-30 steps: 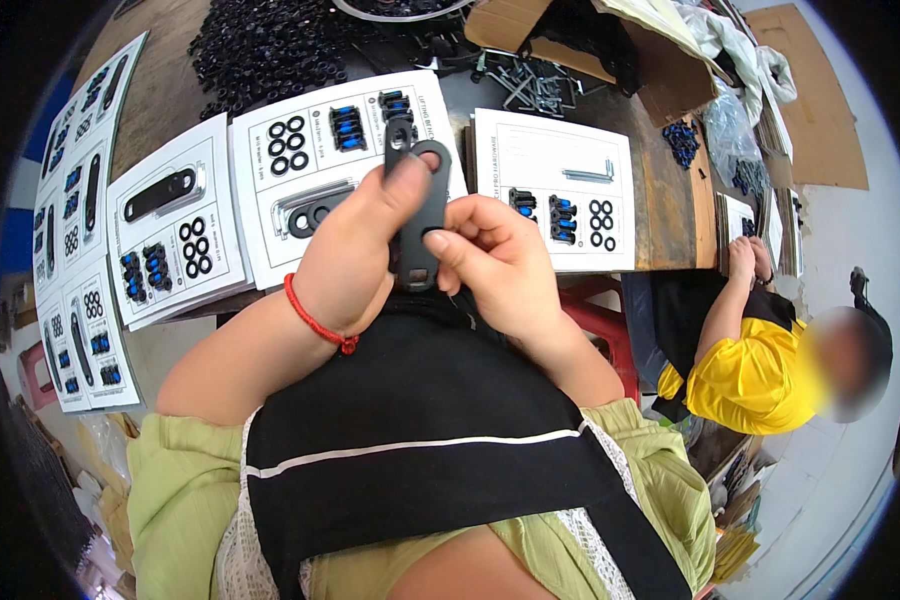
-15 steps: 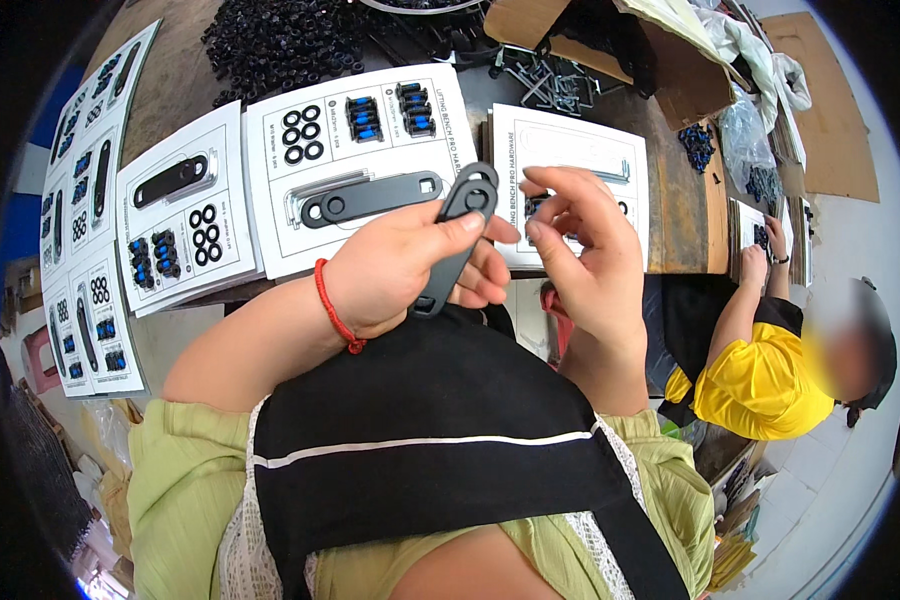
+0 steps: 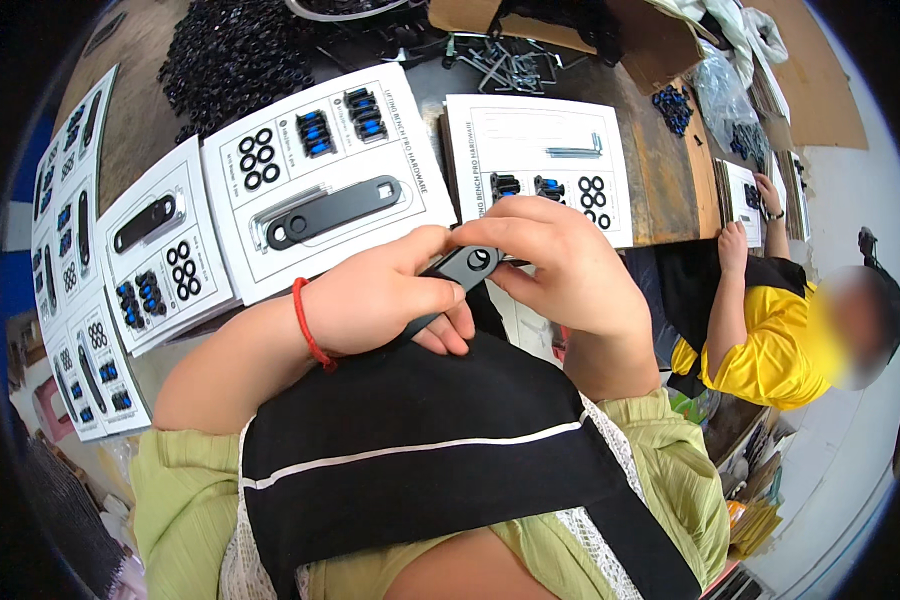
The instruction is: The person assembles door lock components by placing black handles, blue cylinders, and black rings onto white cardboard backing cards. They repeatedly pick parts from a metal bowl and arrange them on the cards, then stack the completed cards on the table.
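A flat dark-grey wrench [image 3: 468, 264] with a round hole near its end is held in front of my apron, just off the table's near edge. My left hand [image 3: 375, 295], with a red cord bracelet at the wrist, is closed around its lower part, thumb on top. The fingers and thumb of my right hand [image 3: 570, 265] pinch its upper end and hide part of it. Just beyond, a printed card [image 3: 422, 212] carries a similar black wrench [image 3: 335, 213], hex keys, black washers [image 3: 259, 160] and bolts with blue bands [image 3: 315, 133].
More hardware cards [image 3: 200, 160] stand to the left, and another card [image 3: 500, 118] lies right of centre. Behind them are a heap of small black parts [image 3: 230, 70], loose hex keys [image 3: 510, 65] and a cardboard box [image 3: 650, 45]. A co-worker in yellow [image 3: 770, 340] works at the right.
My right hand has moved left and down onto the wrench, which was in my left hand alone. The wrench has tilted further to the right. The view has shifted slightly.
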A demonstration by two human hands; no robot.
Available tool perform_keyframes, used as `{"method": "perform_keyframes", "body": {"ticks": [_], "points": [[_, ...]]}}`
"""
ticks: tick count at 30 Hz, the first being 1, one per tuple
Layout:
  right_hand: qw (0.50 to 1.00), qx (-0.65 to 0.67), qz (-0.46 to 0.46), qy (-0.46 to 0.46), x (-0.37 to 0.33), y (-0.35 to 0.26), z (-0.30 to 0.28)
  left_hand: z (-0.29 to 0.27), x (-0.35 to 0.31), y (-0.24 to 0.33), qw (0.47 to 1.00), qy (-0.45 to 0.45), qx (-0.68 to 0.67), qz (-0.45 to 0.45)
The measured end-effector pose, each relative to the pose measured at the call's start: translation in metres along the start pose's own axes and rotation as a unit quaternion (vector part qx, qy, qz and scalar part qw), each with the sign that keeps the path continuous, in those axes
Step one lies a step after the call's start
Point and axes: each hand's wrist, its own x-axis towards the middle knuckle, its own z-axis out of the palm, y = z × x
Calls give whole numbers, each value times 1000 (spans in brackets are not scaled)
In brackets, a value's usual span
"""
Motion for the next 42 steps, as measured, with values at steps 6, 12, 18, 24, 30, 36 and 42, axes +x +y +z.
{"method": "perform_keyframes", "body": {"ticks": [6, 12, 18, 24, 30, 36, 42], "points": [[988, 37, 122, 84, -20, 13, -10, 4, 14, 19, 796, 197, 486, 304], [956, 76, 226, 169, -31, 30, -16, 6, 53, 48, 656, 198, 643, 342], [917, 167, 263, 248, -50, 60, -22, 5, 96, 75, 624, 125, 705, 312], [877, 104, 286, 371, -67, 83, -46, -8, 159, 94, 601, 195, 737, 240], [860, 75, 320, 390, -86, 105, -44, -10, 187, 87, 564, 212, 759, 246], [854, 98, 331, 389, -92, 118, -37, -10, 196, 84, 563, 219, 762, 234], [852, 111, 334, 387, -88, 117, -38, -10, 194, 84, 575, 216, 753, 237]]}}
